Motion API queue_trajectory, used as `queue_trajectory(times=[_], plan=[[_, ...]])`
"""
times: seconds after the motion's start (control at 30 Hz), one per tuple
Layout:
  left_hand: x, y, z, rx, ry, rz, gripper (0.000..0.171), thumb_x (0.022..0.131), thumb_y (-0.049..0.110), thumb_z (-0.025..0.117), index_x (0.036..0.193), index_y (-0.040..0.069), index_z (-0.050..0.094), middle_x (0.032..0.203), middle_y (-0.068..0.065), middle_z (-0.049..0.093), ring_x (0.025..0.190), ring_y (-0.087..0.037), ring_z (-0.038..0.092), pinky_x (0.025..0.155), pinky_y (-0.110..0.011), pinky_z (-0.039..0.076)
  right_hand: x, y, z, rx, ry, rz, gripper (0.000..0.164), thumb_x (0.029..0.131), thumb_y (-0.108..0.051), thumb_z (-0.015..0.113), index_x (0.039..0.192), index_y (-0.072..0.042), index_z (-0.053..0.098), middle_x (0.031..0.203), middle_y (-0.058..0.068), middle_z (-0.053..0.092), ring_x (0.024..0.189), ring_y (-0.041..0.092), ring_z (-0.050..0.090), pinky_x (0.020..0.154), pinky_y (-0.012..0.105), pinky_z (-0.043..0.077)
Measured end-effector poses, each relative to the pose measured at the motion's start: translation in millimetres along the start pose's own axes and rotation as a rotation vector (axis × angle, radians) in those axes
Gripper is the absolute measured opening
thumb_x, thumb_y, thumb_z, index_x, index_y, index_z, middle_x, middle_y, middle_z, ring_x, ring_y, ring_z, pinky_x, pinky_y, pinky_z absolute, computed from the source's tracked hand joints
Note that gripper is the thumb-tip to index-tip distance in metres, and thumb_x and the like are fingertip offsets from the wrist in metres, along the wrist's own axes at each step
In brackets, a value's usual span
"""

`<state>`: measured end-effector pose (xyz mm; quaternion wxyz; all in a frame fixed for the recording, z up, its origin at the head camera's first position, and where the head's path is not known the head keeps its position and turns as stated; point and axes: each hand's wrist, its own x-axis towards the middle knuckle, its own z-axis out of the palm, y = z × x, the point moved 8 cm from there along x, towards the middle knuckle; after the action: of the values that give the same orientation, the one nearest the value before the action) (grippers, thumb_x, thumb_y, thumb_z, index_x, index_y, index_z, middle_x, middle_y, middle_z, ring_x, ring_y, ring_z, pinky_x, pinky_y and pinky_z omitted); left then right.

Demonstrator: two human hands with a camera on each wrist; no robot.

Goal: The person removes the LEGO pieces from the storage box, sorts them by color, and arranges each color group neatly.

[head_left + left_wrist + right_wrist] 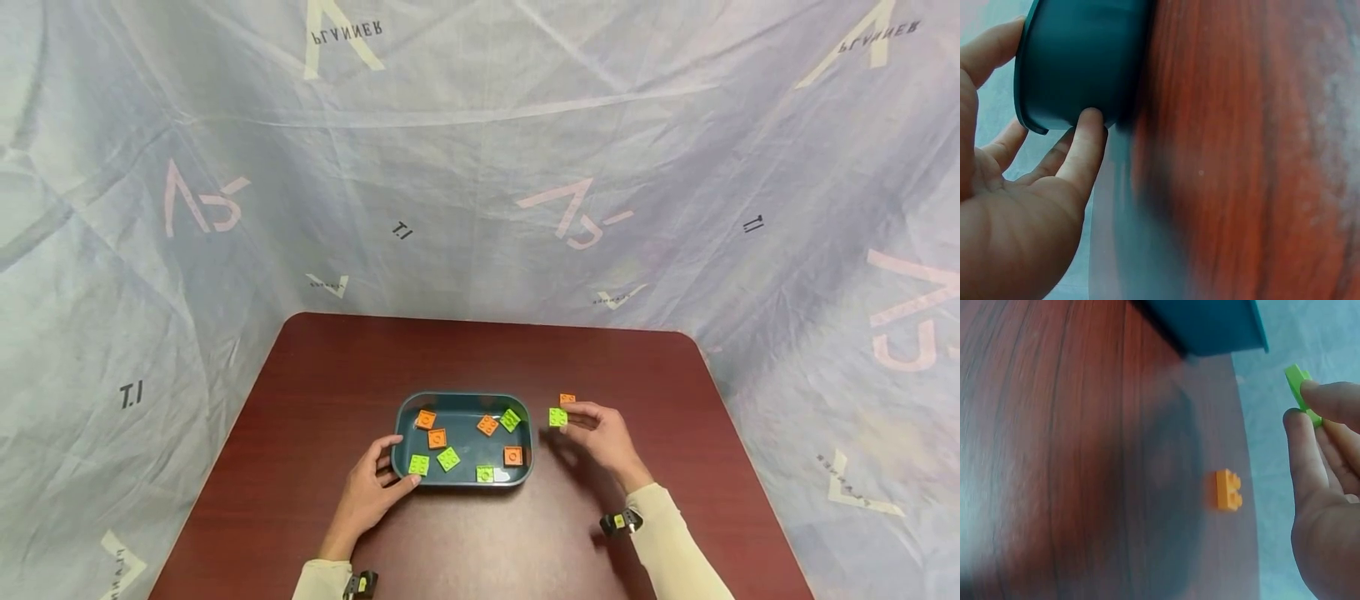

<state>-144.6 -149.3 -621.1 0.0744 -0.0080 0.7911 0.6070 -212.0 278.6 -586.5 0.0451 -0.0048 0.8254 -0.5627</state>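
A dark teal tray [461, 483] stands on the table with several green and orange toy bricks lying apart inside it. My left hand [369, 490] grips the tray's left end, with fingers on its wall and rim, as the left wrist view also shows. Just off the tray's right side, my right hand [602, 437] pinches a green toy brick [557, 417] between thumb and fingers, held above the table. Behind those fingertips an orange toy brick [567, 398] is partly covered in the head view; the right wrist view shows this orange brick [1227, 490] lying on the table.
The reddish-brown table [337, 358] has rounded far corners. A pale printed cloth [465, 208] hangs round its back and both sides. Inside the tray, an orange brick [513, 456] lies by the right wall and a green brick [419, 464] near the front left corner.
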Motion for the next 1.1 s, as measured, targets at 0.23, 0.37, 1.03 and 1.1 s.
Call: queue_trajectory(times=[0.23, 0.37, 1.03, 1.1], plan=[[0.5, 1.8, -0.6, 0.032, 0.015, 0.014, 0.08, 0.083, 0.032, 0.093, 0.151, 0.017, 0.054, 0.142, -0.019, 0.062, 0.125, -0.035, 0.07, 0.093, -0.038, 0.063, 0.4, 16.8, -9.0, -0.035, 0.015, 0.039, 0.04, 0.091, -0.007, 0.084, 0.13, -0.009, 0.075, 0.124, 0.017, 0.077, 0.115, 0.029, 0.076, 0.083, 0.022, 0.06], [1.1, 1.0, -0.4, 0.04, 0.012, 0.007, 0.08, 0.084, 0.034, 0.093, 0.151, 0.018, 0.053, 0.144, -0.019, 0.061, 0.126, -0.035, 0.069, 0.093, -0.039, 0.063, -0.1, 24.1, -11.7, -0.065, 0.022, 0.049, 0.041, 0.092, -0.008, 0.083, 0.132, -0.008, 0.074, 0.123, 0.018, 0.077, 0.112, 0.029, 0.076, 0.081, 0.022, 0.06], [-0.3, 0.3, 0.5, 0.038, 0.008, 0.005, 0.081, 0.084, 0.035, 0.093, 0.152, 0.018, 0.053, 0.143, -0.019, 0.062, 0.126, -0.035, 0.069, 0.093, -0.038, 0.063, -0.9, 54.6, -13.4, -0.178, 0.081, 0.068, 0.036, 0.089, -0.009, 0.085, 0.125, -0.012, 0.079, 0.107, 0.01, 0.081, 0.091, 0.011, 0.074, 0.074, 0.021, 0.057], [-1.0, 1.6, 0.3, 0.041, 0.009, 0.002, 0.08, 0.084, 0.034, 0.093, 0.152, 0.018, 0.053, 0.143, -0.019, 0.062, 0.126, -0.035, 0.069, 0.093, -0.037, 0.063, -0.1, 55.3, -12.8, -0.2, 0.086, 0.064, 0.035, 0.089, -0.011, 0.085, 0.124, -0.013, 0.08, 0.104, 0.008, 0.082, 0.09, 0.012, 0.074, 0.074, 0.021, 0.056]])
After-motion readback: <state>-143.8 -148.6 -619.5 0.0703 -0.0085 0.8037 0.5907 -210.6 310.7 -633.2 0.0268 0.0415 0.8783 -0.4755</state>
